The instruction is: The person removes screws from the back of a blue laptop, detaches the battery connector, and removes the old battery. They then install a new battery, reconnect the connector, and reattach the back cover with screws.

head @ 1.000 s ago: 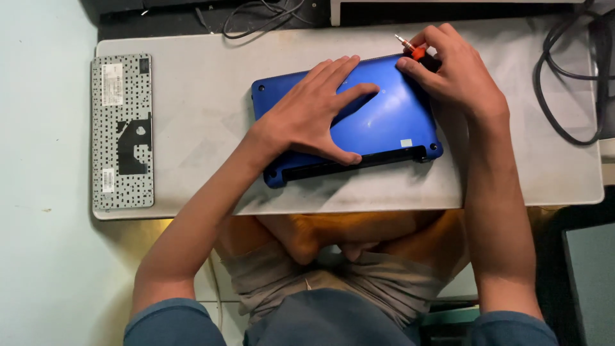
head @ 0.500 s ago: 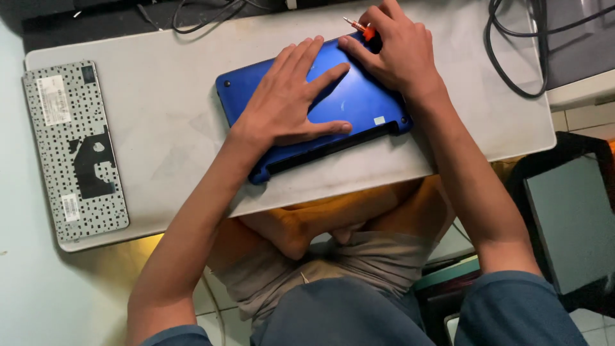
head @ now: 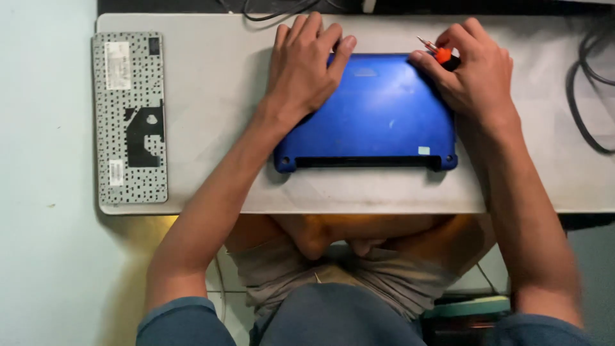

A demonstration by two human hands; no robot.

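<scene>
Both hands are working a glossy blue laptop (head: 384,115), lying shut and flat in the middle of the pale, scuffed table (head: 211,96). Left hand (head: 306,67) is spreading its fingers wide, palm pressing the laptop's far left corner. Right hand (head: 477,74) is curling around a slim screwdriver (head: 439,52) with an orange collar, pinching it at the far right corner, metal tip poking out leftward. Off to the left, a detached keyboard (head: 129,118) is lying face down, its perforated grey backing showing. Black cables (head: 586,96) are looping at the right edge.
</scene>
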